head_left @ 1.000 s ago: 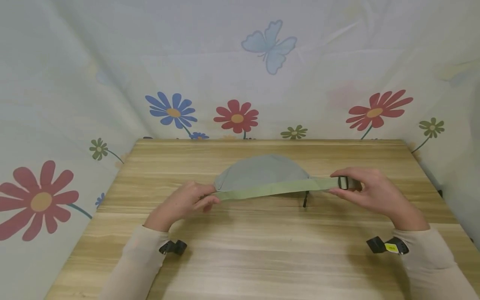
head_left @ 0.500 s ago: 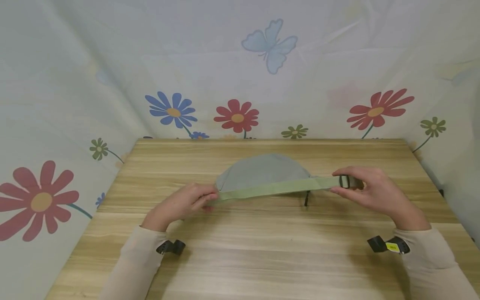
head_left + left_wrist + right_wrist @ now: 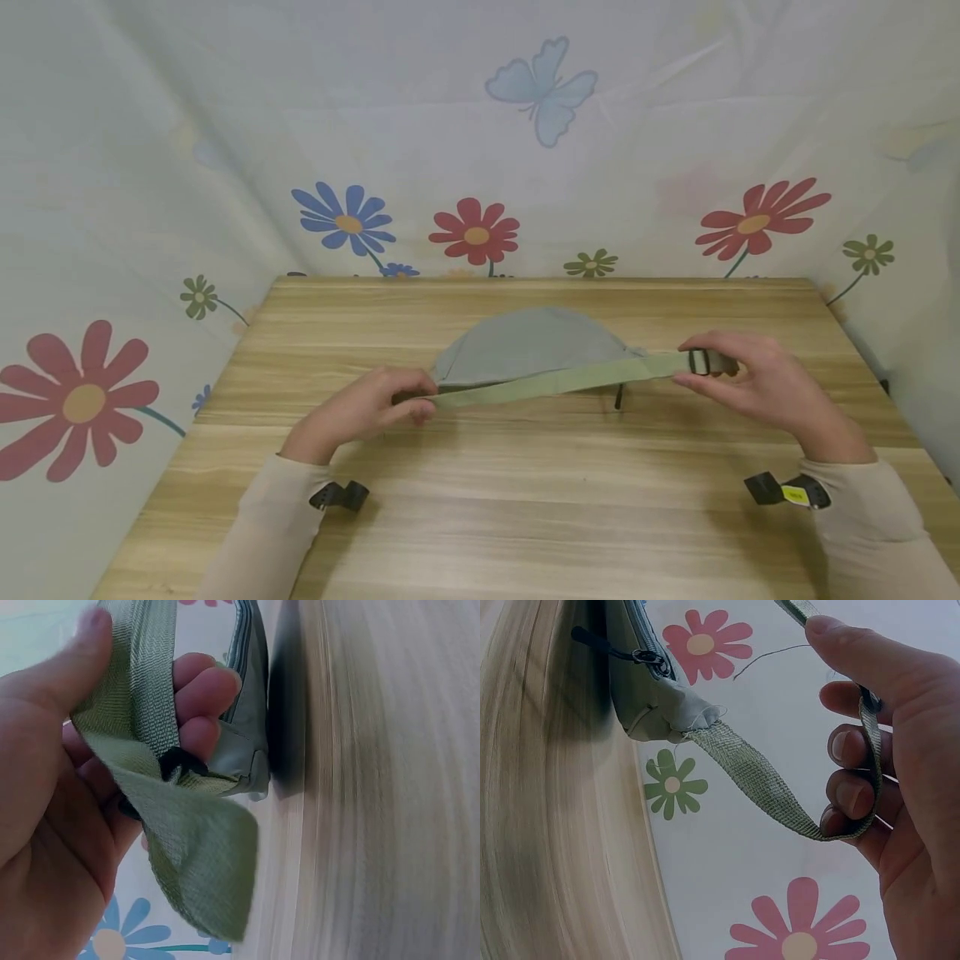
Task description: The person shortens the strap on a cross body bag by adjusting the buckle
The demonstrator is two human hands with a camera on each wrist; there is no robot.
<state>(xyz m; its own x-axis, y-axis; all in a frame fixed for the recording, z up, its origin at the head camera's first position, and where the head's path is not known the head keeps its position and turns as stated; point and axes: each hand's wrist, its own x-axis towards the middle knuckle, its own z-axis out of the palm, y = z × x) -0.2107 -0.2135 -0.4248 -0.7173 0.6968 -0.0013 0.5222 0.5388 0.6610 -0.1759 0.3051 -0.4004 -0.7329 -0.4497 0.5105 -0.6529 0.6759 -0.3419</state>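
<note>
A grey-green waist bag [image 3: 536,343] rests on the table, its curved side facing away. Across its near side runs a light green webbing strap [image 3: 555,383], stretched between both hands. My left hand [image 3: 363,408] pinches the strap's left part between thumb and fingers. In the left wrist view, a black buckle [image 3: 180,762] lies by those fingers and a loose strap end [image 3: 210,855] hangs below. My right hand [image 3: 765,385] pinches the strap at a black slider buckle [image 3: 699,362], with a strap loop [image 3: 780,799] bending round its fingers. A dark zipper pull [image 3: 618,397] hangs from the bag.
The wood-grain table [image 3: 480,517] reaches back to a white cloth backdrop [image 3: 420,108] printed with flowers and a butterfly. Black bands with small devices [image 3: 341,497] sit on both wrists over beige sleeves.
My right hand has shifted slightly right with the slider buckle. The strap now stands off the bag's near edge, showing a gap at the left. My left fingers have changed their hold a little.
</note>
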